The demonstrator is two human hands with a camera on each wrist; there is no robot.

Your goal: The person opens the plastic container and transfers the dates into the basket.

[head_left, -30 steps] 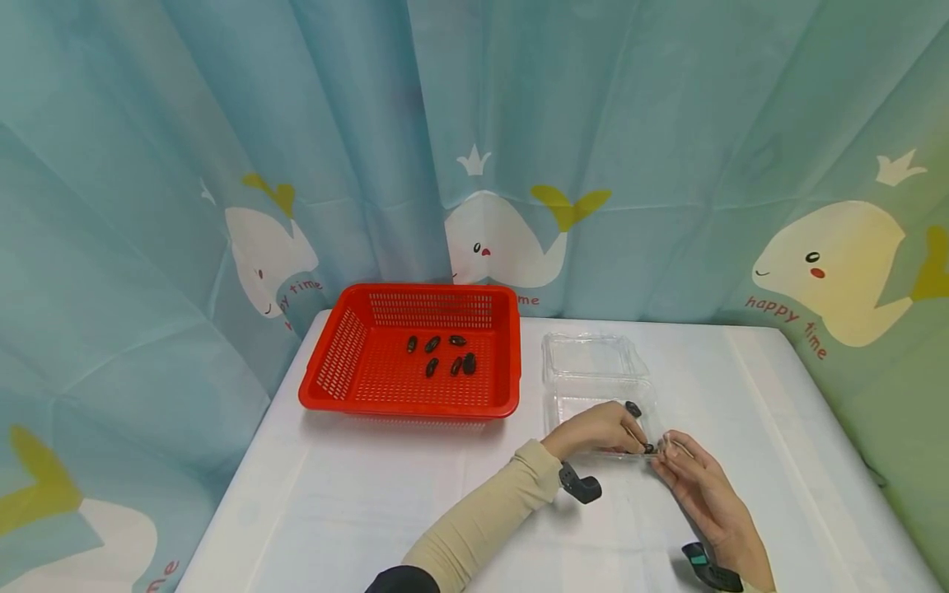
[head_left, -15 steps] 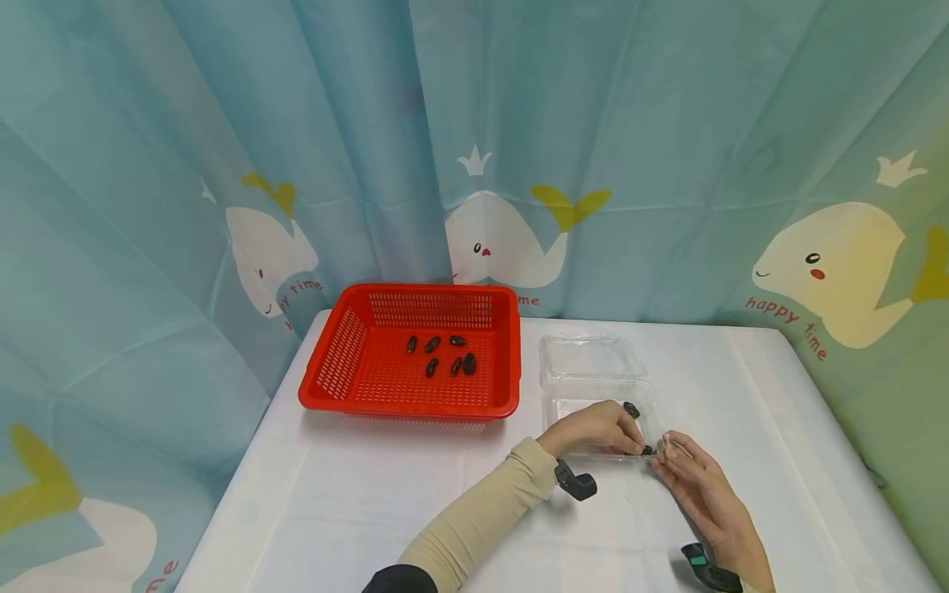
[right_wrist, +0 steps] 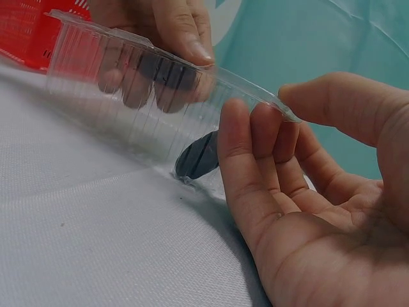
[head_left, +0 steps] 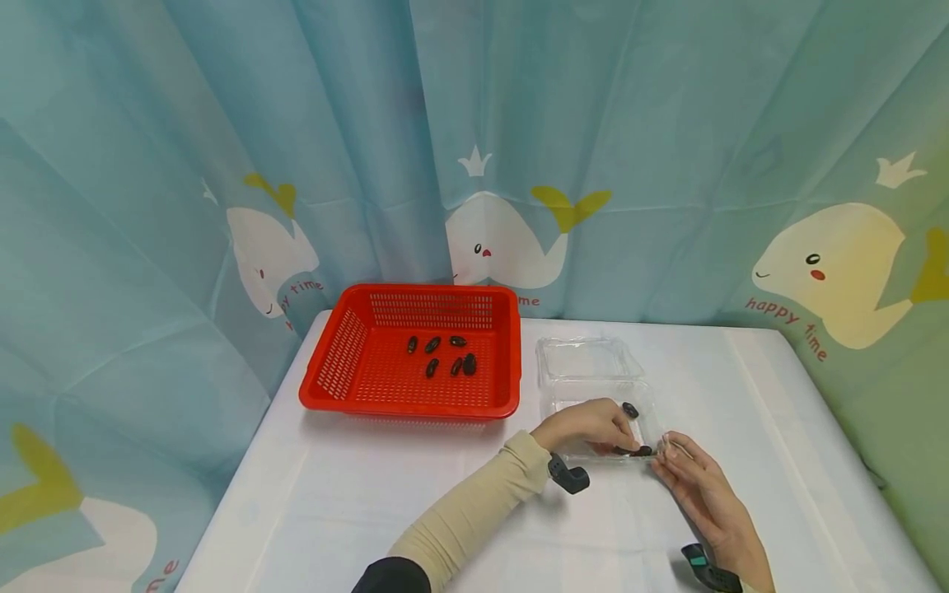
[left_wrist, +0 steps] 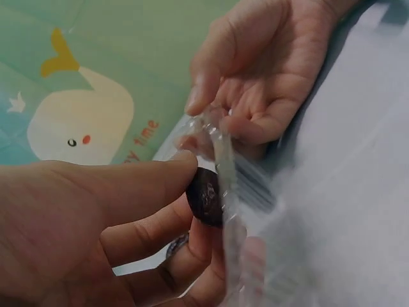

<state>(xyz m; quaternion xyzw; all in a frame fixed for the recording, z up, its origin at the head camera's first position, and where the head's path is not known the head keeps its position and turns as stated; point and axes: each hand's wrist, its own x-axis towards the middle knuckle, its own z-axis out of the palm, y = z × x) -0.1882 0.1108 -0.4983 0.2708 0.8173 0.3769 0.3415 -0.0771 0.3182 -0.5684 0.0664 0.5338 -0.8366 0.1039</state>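
A clear plastic clamshell box [head_left: 593, 389] lies with its lid folded back. My left hand [head_left: 593, 422] reaches into its near part; thumb and fingers pinch a dark wrinkled date [left_wrist: 204, 198] close to the box wall. My right hand [head_left: 700, 486] grips the rim at the near right corner between thumb and fingers, as the right wrist view shows. Inside that corner lies another date [right_wrist: 197, 157], seen through the ribbed wall. One more date [head_left: 630, 410] lies farther back in the box. Left-hand fingertips are partly hidden in the head view.
To the left of the box stands a red perforated basket [head_left: 410, 403] with several dates [head_left: 432, 344] spread on its bottom. A white cloth [head_left: 356, 494] covers the table. Behind hangs a blue-green curtain [head_left: 667, 123] with whale prints.
My left hand has drawn slightly left, so the date in the near corner shows more. The box has shifted a little toward me. My right hand stays at the corner.
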